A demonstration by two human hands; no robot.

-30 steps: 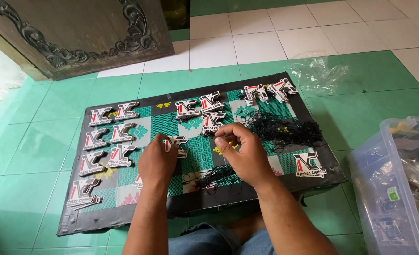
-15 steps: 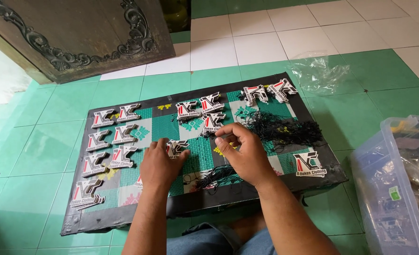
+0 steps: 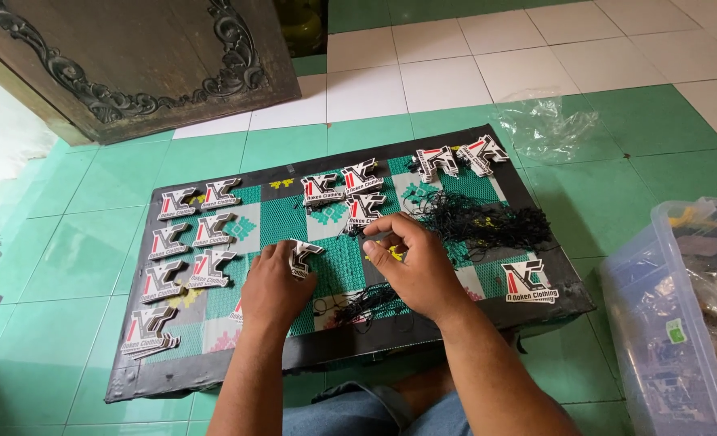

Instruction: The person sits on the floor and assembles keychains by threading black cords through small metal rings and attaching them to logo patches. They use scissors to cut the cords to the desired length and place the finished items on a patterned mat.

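My left hand (image 3: 273, 287) pinches a black, white and red die-cut card tag (image 3: 302, 256) over a flat patterned board (image 3: 350, 347) lying on the floor. My right hand (image 3: 411, 262) hovers just right of it, fingertips closed on a thin black string (image 3: 374, 236) that trails up to a tangle of black strings (image 3: 479, 218). Another small bundle of strings (image 3: 364, 303) lies under my right palm. Matching tags lie on the board: several stacks at the left (image 3: 187, 242), some at the top middle (image 3: 344, 192), a pair at the top right (image 3: 455, 157), one at the right (image 3: 529, 282).
A clear plastic storage bin (image 3: 669, 323) holding bagged items stands on the right. A crumpled clear plastic bag (image 3: 548, 129) lies beyond the board. A carved dark wooden panel (image 3: 132, 64) leans at the top left. Green and white floor tiles surround the board; my knees sit below it.
My left hand has lifted the tag slightly up and right toward my right hand, which stays pinched on the string. The view has shifted a little.
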